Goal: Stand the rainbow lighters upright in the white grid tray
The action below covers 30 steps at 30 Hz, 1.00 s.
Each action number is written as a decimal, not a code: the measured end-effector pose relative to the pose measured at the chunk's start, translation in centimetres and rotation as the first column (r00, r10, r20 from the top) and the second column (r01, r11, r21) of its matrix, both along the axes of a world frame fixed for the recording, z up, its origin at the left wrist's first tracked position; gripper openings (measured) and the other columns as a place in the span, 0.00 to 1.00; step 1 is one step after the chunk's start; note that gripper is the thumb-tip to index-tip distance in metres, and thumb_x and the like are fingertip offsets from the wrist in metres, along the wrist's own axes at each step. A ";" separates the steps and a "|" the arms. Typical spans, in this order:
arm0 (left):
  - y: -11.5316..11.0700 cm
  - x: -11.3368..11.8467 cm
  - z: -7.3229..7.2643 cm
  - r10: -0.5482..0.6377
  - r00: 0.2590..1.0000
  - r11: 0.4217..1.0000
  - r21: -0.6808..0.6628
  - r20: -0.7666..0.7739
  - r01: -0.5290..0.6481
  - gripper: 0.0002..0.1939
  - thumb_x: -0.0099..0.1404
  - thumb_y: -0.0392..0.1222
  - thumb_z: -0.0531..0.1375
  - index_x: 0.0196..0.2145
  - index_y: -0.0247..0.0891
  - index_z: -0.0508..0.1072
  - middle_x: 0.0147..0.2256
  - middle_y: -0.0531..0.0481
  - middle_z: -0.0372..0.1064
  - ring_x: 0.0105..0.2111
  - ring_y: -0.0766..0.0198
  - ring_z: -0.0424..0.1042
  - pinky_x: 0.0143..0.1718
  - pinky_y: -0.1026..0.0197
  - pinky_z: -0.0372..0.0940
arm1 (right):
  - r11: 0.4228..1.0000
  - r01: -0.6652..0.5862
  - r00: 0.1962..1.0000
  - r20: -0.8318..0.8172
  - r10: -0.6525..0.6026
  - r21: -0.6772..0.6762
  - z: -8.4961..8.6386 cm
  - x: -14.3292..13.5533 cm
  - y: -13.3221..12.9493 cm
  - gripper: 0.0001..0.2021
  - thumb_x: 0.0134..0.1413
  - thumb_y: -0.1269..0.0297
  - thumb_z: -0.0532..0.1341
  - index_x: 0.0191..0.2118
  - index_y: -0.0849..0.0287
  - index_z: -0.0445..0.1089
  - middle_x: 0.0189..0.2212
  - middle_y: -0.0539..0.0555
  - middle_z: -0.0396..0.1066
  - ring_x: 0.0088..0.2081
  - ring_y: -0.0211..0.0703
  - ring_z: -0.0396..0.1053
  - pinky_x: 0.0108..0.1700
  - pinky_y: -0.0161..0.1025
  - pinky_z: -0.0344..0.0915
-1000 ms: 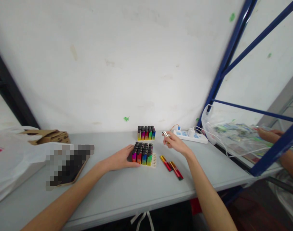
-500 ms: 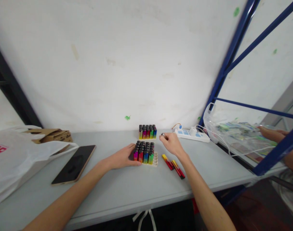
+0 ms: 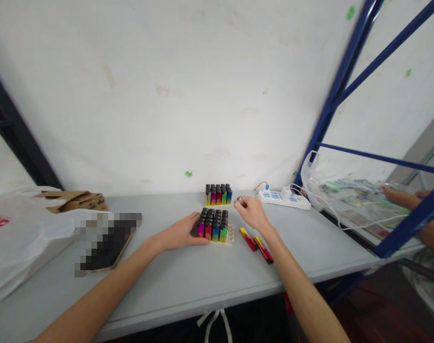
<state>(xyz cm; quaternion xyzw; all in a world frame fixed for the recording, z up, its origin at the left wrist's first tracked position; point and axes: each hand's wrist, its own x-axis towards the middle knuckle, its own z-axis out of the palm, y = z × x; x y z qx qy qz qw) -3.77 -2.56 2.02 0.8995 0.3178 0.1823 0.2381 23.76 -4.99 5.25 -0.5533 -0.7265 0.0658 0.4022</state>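
Note:
My left hand grips the left side of a white holder tray, thumb along its front. Colourful lighters with black tops stand upright in it in rows, and a column of bare holes shows at its right side. My right hand is closed just right of the tray, above the table; a small metallic tip of a lighter pokes out of its fingers, the rest hidden. Two loose red-and-yellow lighters, a left one and a right one, lie below that hand.
Behind stands a second block of lighters near the wall. A white power strip with cables lies back right, beside a blue metal frame. At left are a phone, partly pixelated, and a plastic bag. Another person's hand is far right.
My right hand has shifted slightly left, toward the tray, still closed. My left hand stays on the tray. The loose lighters lie as before.

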 end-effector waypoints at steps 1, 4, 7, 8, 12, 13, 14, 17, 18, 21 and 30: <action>0.0 0.0 0.0 -0.001 1.000 1.000 -0.001 0.006 0.001 0.41 0.59 0.61 0.68 0.63 0.40 0.63 0.61 0.41 0.65 0.61 0.44 0.65 0.66 0.47 0.58 | 1.000 -0.003 1.000 0.021 0.003 0.000 0.0 0.0 0.0 0.20 0.62 0.56 0.54 0.21 0.56 0.50 0.18 0.45 0.47 0.23 0.34 0.48 0.28 0.37 0.42; -0.2 0.1 0.2 0.002 1.000 1.000 -0.006 0.016 -0.002 0.40 0.59 0.61 0.68 0.63 0.40 0.64 0.60 0.41 0.66 0.60 0.43 0.66 0.65 0.46 0.59 | 0.996 -0.081 0.992 0.093 0.083 -0.027 -0.2 0.3 0.0 0.23 0.67 0.49 0.52 0.23 0.57 0.56 0.18 0.45 0.54 0.24 0.35 0.51 0.29 0.37 0.45; -0.2 0.1 0.3 0.010 1.000 1.000 -0.007 0.012 -0.010 0.39 0.59 0.60 0.68 0.62 0.40 0.65 0.60 0.41 0.66 0.60 0.43 0.66 0.65 0.46 0.59 | 0.970 -0.208 0.964 0.142 0.225 -0.122 -0.6 0.9 0.2 0.21 0.70 0.48 0.50 0.29 0.57 0.62 0.23 0.47 0.64 0.26 0.38 0.59 0.31 0.36 0.51; -0.3 0.1 0.3 0.010 1.000 1.000 -0.007 0.013 -0.010 0.39 0.59 0.60 0.68 0.62 0.40 0.65 0.60 0.41 0.66 0.60 0.44 0.66 0.65 0.47 0.59 | 0.956 -0.244 0.951 0.155 0.269 -0.160 -0.7 1.1 0.2 0.20 0.71 0.49 0.49 0.32 0.57 0.64 0.24 0.48 0.66 0.28 0.39 0.61 0.33 0.35 0.54; -0.2 0.1 0.1 0.017 1.000 1.000 -0.014 0.021 -0.017 0.39 0.59 0.61 0.68 0.62 0.40 0.65 0.59 0.41 0.68 0.59 0.44 0.67 0.63 0.46 0.60 | 0.935 -0.297 0.904 0.260 0.340 -0.191 -0.7 1.6 0.4 0.20 0.72 0.53 0.49 0.34 0.58 0.69 0.31 0.53 0.71 0.34 0.42 0.66 0.39 0.36 0.60; -0.2 0.1 0.1 0.018 1.000 1.000 -0.013 0.022 -0.017 0.40 0.59 0.61 0.68 0.62 0.40 0.66 0.59 0.40 0.68 0.58 0.44 0.67 0.63 0.45 0.60 | 0.941 -0.290 0.899 0.287 0.331 -0.177 -0.6 1.7 0.4 0.20 0.72 0.53 0.50 0.33 0.59 0.69 0.31 0.53 0.71 0.35 0.43 0.66 0.40 0.37 0.60; -0.2 0.1 0.1 0.015 1.000 1.000 -0.013 0.021 -0.015 0.40 0.59 0.61 0.68 0.62 0.40 0.66 0.59 0.40 0.68 0.59 0.44 0.67 0.63 0.45 0.60 | 0.944 -0.279 0.899 0.298 0.321 -0.175 -0.5 1.8 0.4 0.21 0.71 0.52 0.50 0.32 0.59 0.70 0.30 0.53 0.71 0.35 0.43 0.67 0.40 0.37 0.60; -0.2 0.1 0.2 0.007 1.000 1.000 -0.015 0.018 -0.007 0.40 0.59 0.61 0.68 0.63 0.40 0.65 0.59 0.40 0.67 0.59 0.44 0.66 0.64 0.45 0.59 | 0.930 -0.269 0.910 0.248 0.331 -0.251 -0.4 2.5 0.6 0.23 0.70 0.50 0.51 0.29 0.60 0.70 0.25 0.52 0.72 0.30 0.41 0.67 0.37 0.36 0.60; -0.2 0.1 0.2 0.008 1.000 1.000 -0.016 0.015 -0.008 0.41 0.59 0.61 0.68 0.63 0.40 0.64 0.60 0.40 0.67 0.60 0.45 0.66 0.64 0.46 0.59 | 0.921 -0.274 0.916 0.217 0.337 -0.275 -0.4 2.8 0.7 0.23 0.70 0.49 0.52 0.29 0.60 0.70 0.24 0.51 0.73 0.28 0.41 0.68 0.36 0.36 0.61; -0.2 0.1 0.2 0.009 1.000 1.000 -0.014 0.018 -0.009 0.41 0.60 0.61 0.68 0.64 0.40 0.64 0.60 0.40 0.66 0.59 0.45 0.66 0.64 0.46 0.59 | 0.896 -0.328 0.929 0.068 0.363 -0.298 -0.5 3.7 0.8 0.22 0.66 0.47 0.56 0.31 0.60 0.72 0.27 0.53 0.77 0.31 0.43 0.73 0.38 0.37 0.64; -0.1 0.0 -0.1 0.012 0.999 1.000 -0.025 0.038 -0.011 0.41 0.58 0.61 0.68 0.63 0.40 0.65 0.59 0.40 0.67 0.57 0.43 0.68 0.62 0.44 0.62 | 0.808 -0.498 0.867 -0.181 0.464 -0.315 -0.7 3.3 0.5 0.22 0.61 0.43 0.61 0.38 0.61 0.75 0.35 0.58 0.81 0.37 0.48 0.79 0.44 0.41 0.72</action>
